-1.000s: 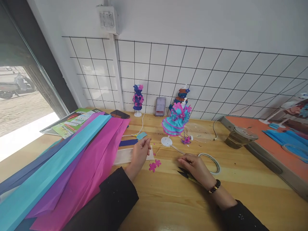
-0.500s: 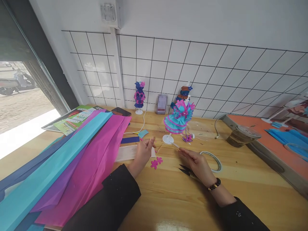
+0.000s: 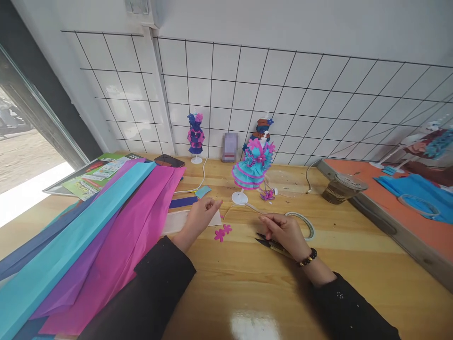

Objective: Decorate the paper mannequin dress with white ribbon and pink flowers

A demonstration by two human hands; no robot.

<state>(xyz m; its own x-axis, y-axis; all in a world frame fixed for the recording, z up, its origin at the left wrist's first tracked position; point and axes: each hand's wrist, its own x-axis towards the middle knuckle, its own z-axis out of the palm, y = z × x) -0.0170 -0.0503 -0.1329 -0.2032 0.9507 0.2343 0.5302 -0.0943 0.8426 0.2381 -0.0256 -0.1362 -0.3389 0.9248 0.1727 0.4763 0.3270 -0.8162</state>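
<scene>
My right hand (image 3: 285, 231) is closed in a pinch on one end of a thin pale strip (image 3: 255, 208), which reaches toward a round white stand base (image 3: 239, 198). Under that hand lie dark-bladed scissors (image 3: 264, 241), partly covered. Left of it, my left hand (image 3: 202, 216) has its fingertips pressed together above a white sheet (image 3: 177, 222); whatever they hold is too small to make out. Pink paper flowers (image 3: 220, 234) rest on the table near my left hand. On the stand is a miniature turquoise and pink paper dress (image 3: 252, 172).
Long sheets of coloured paper (image 3: 141, 212) cover the table's left side. A tape roll (image 3: 311, 229) lies beyond my right hand. Further right are a lidded cup (image 3: 339, 191) and an orange board (image 3: 361, 189). Another small dress (image 3: 196, 134) stands by the tiled wall.
The view has shifted slightly. My right fingers have curled from nearly straight into a tighter pinch on the strip. My left fingertips now point more to the right.
</scene>
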